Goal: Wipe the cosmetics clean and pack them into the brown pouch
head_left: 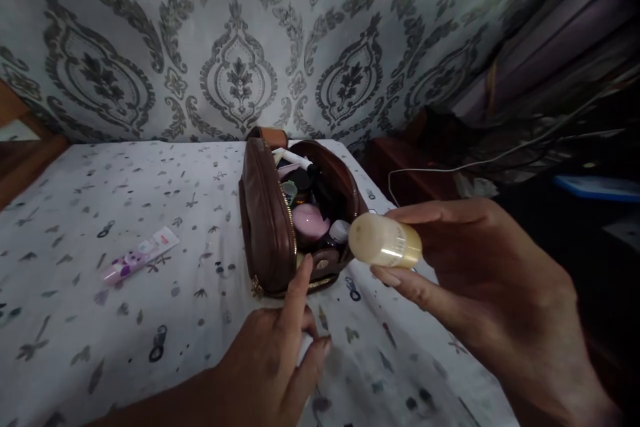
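Between the thumb and fingers of my right hand (495,287) is a small cream-coloured cosmetic bottle (384,241) with a shiny yellow-gold end. It is tilted on its side, just right of a brown cosmetic bag (265,227). The bag stands unzipped, with a pink rounded item (309,221), a clear-lidded small container (340,231) and dark items inside. My left hand (280,353) has its index finger stretched to the bag's front edge, its thumb apart and nothing held. A pink and white tube (141,255) with purple spots lies left of the bag.
A white patterned sheet (200,320) covers the surface under the bag. Behind it rises a wall with grey damask wallpaper (240,73). A white cable (450,165) runs along the right, near a blue flat object (597,188). Wooden furniture (30,153) stands at far left.
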A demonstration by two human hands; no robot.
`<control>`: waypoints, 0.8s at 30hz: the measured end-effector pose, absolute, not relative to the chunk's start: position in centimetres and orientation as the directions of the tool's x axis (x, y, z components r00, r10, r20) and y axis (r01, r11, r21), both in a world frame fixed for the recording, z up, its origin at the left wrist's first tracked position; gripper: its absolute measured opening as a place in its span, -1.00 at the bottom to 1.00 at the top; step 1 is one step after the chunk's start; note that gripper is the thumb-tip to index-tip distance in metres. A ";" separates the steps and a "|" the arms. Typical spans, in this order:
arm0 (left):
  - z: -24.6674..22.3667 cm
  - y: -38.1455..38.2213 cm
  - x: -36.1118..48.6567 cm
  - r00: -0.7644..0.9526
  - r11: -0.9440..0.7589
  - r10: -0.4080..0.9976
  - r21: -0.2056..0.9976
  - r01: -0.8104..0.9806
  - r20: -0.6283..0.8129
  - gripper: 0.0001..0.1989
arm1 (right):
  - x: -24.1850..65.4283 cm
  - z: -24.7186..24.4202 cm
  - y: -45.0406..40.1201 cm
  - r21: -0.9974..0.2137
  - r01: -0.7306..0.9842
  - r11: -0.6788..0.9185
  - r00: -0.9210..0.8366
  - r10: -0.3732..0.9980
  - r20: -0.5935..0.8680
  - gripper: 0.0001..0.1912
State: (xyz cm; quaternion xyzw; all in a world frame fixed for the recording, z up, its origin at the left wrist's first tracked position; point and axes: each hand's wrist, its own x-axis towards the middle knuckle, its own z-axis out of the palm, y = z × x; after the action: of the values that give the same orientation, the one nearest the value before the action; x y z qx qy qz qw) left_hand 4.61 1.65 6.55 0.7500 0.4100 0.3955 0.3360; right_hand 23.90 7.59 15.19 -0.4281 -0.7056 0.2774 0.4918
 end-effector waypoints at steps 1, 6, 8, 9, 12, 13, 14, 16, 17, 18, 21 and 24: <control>6.1 1.8 4.7 0.347 -0.431 0.882 0.846 0.315 0.320 -0.22 | 23.9 15.2 8.0 -0.790 0.360 0.496 -0.183 0.868 0.462 -0.70; 4.0 1.7 4.8 0.329 -0.381 0.896 0.897 0.225 0.298 -0.37 | 24.0 15.4 10.2 -0.632 0.480 0.608 -0.378 0.794 0.477 -0.69; 3.2 1.5 4.9 0.307 -0.391 0.898 0.891 0.230 0.315 -0.42 | 23.9 15.4 10.9 -0.580 0.481 0.658 -0.492 0.750 0.443 -0.65; 2.8 1.4 5.0 0.296 -0.399 0.898 0.885 0.239 0.324 -0.43 | 23.8 15.4 11.2 -0.566 0.474 0.674 -0.550 0.729 0.407 -0.64; 1.8 1.1 5.1 0.294 -0.421 0.893 0.865 0.274 0.341 -0.46 | 23.5 15.3 11.8 -0.551 0.458 0.697 -0.692 0.669 0.271 -0.73; 1.6 1.0 5.0 0.301 -0.425 0.891 0.859 0.286 0.341 -0.46 | 23.4 15.2 11.9 -0.541 0.459 0.705 -0.726 0.648 0.229 -0.77; 1.5 1.0 5.0 0.308 -0.429 0.888 0.853 0.296 0.340 -0.46 | 23.2 15.2 12.0 -0.525 0.461 0.715 -0.753 0.629 0.195 -0.81; 1.8 0.9 4.7 0.336 -0.434 0.883 0.845 0.312 0.329 -0.45 | 22.9 15.2 12.2 -0.480 0.488 0.729 -0.782 0.610 0.130 -0.84; 2.0 0.9 4.5 0.352 -0.429 0.882 0.843 0.323 0.314 -0.45 | 22.7 15.2 12.3 -0.452 0.512 0.730 -0.783 0.613 0.103 -0.86; 2.2 0.9 4.3 0.368 -0.425 0.881 0.841 0.335 0.299 -0.44 | 22.5 15.2 12.3 -0.425 0.537 0.729 -0.779 0.621 0.081 -0.88; 2.8 1.0 4.1 0.387 -0.446 0.870 0.821 0.357 0.305 -0.43 | 21.9 15.4 12.4 -0.349 0.607 0.714 -0.757 0.653 0.021 -0.94; 2.9 1.1 4.4 0.361 -0.505 0.851 0.785 0.358 0.383 -0.43 | 21.4 15.3 12.4 -0.291 0.631 0.719 -0.752 0.659 -0.002 -0.93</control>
State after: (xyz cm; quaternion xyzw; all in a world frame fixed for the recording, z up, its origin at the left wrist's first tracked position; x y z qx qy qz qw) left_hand 4.43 1.13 2.86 0.7669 0.3939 0.4055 0.3037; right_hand 21.44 12.44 15.34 -0.3482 -0.9258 0.1382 0.0507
